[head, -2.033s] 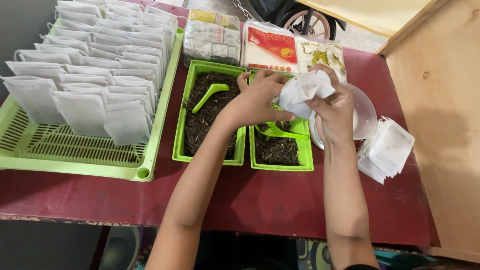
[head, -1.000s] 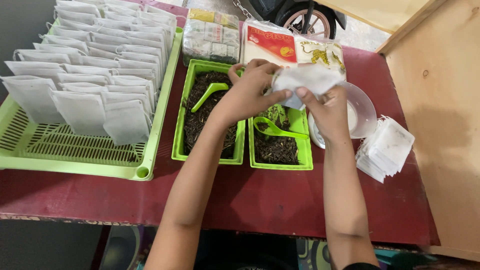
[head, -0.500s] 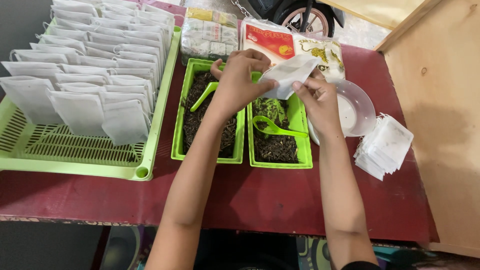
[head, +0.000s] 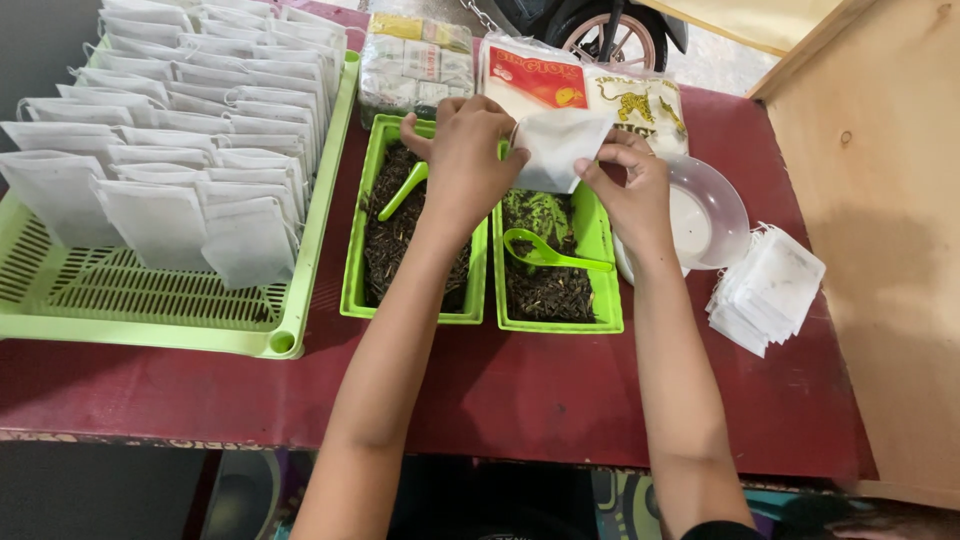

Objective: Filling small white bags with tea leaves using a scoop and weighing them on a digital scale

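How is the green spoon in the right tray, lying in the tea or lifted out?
Lying in it. The green spoon rests on the dark leaves in the right tray, and neither hand touches it.

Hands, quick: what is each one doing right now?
Left hand: closed, pinching the white filter bag at its left edge.
Right hand: closed, pinching the same bag's right edge.

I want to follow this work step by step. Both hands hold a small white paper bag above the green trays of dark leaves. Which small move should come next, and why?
Probably the left hand and right hand should pull the mouth of the small white paper bag open. Both pinch its upper edges, it looks flat, and the green plastic spoon lies unused in the right green tray of dark leaves just below.
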